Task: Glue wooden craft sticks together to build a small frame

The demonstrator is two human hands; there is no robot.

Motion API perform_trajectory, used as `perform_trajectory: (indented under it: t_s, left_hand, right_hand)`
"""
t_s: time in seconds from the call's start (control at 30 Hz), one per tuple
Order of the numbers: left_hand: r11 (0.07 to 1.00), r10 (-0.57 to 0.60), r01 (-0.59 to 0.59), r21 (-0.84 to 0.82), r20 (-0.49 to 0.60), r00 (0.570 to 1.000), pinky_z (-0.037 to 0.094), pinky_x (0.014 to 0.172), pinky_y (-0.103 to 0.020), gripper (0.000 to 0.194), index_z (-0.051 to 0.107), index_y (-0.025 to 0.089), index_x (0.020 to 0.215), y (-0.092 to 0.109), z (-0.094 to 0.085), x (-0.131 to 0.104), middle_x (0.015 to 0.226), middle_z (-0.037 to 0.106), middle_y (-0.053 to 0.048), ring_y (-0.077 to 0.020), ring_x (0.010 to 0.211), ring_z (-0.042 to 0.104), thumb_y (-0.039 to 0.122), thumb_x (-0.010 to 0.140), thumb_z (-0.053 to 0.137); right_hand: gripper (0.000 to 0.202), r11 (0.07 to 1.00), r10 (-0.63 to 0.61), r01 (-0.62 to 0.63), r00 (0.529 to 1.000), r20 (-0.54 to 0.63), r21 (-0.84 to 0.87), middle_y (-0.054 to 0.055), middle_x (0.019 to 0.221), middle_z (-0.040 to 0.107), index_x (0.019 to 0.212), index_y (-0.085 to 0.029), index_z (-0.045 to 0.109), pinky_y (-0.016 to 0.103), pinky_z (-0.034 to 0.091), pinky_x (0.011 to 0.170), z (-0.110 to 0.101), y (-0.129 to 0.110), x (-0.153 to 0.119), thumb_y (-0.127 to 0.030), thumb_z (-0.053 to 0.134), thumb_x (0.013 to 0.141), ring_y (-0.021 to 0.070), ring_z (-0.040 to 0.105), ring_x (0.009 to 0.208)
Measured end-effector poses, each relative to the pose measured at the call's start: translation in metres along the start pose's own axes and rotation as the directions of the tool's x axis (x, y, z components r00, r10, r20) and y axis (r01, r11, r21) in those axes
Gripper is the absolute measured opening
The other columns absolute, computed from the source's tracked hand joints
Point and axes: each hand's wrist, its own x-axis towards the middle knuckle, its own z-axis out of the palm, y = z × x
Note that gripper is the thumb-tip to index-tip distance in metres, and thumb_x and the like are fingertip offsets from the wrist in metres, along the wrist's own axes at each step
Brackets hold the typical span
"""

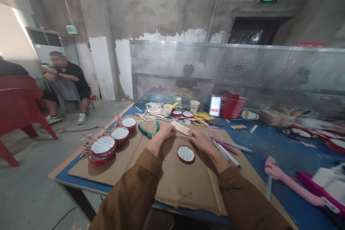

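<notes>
My left hand [167,131] and my right hand [198,139] are both closed on a thin wooden stick [182,136], one at each end, above the cardboard [172,176]. Just behind it lies a pile of pale wooden sticks [180,128]. Nearer to me, a round red-rimmed piece [185,153] with a white face and thin strips across it lies flat on the cardboard. Pliers with teal handles [147,131] lie open left of my left hand. Several more red-rimmed round pieces [102,145], some stacked, stand along the left side.
On the blue table [242,136] at right are white tubes [226,153], a pink glue gun [291,179] and a power strip [318,190]. Paper cups [194,106], a lit phone [215,106] and a red bottle [230,105] stand behind. A seated person [70,75] is at far left.
</notes>
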Motion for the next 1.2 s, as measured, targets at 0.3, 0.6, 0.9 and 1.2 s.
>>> perform_trajectory:
  t_s: [0.3,0.6,0.9,1.2]
  left_hand:
    - [0.998,-0.001,0.008,0.065,-0.104,0.995,0.04,0.068,-0.023,0.003,0.063,0.015,0.064,-0.004,0.003,0.005,0.065,0.06,0.0,-0.0127,0.067,0.052,0.015,0.067,0.062]
    - [0.996,-0.026,0.043,0.083,-0.187,0.982,0.043,0.07,-0.022,0.027,0.063,0.014,0.101,-0.011,0.005,0.005,0.076,0.061,-0.001,-0.0111,0.069,0.055,0.011,0.076,0.054]
    - [0.971,0.082,-0.108,0.214,0.129,0.988,0.045,0.078,-0.023,0.028,0.071,0.016,0.099,0.003,-0.002,-0.004,0.098,0.068,-0.006,-0.0157,0.087,0.06,0.031,0.078,0.06]
    - [0.977,0.081,-0.127,0.174,0.25,0.965,0.045,0.072,-0.021,0.031,0.072,0.012,0.1,0.002,-0.003,-0.006,0.093,0.071,-0.006,-0.0151,0.082,0.06,0.027,0.08,0.054]
  right_hand:
    - [0.01,0.997,0.071,-0.068,0.993,-0.095,0.029,0.002,0.064,0.063,0.064,-0.018,0.06,0.024,0.034,0.061,-0.014,0.016,0.003,-0.017,0.057,0.074,0.0162,0.056,0.067]
    - [0.027,0.987,0.109,-0.09,0.983,-0.145,0.134,0.003,0.066,0.066,0.084,-0.016,0.07,0.025,0.039,0.06,-0.001,0.009,0.007,-0.024,0.045,0.081,0.0169,0.059,0.063]
    - [0.019,0.996,-0.05,0.049,0.999,0.007,0.073,0.005,0.083,0.072,0.079,-0.018,0.071,0.025,0.038,0.069,0.002,-0.002,-0.001,-0.02,0.053,0.076,0.0188,0.061,0.08]
    - [0.019,0.999,-0.026,0.026,1.0,0.013,0.021,0.004,0.074,0.066,0.069,-0.015,0.062,0.024,0.035,0.063,0.0,-0.004,-0.003,-0.02,0.048,0.081,0.0162,0.058,0.073]
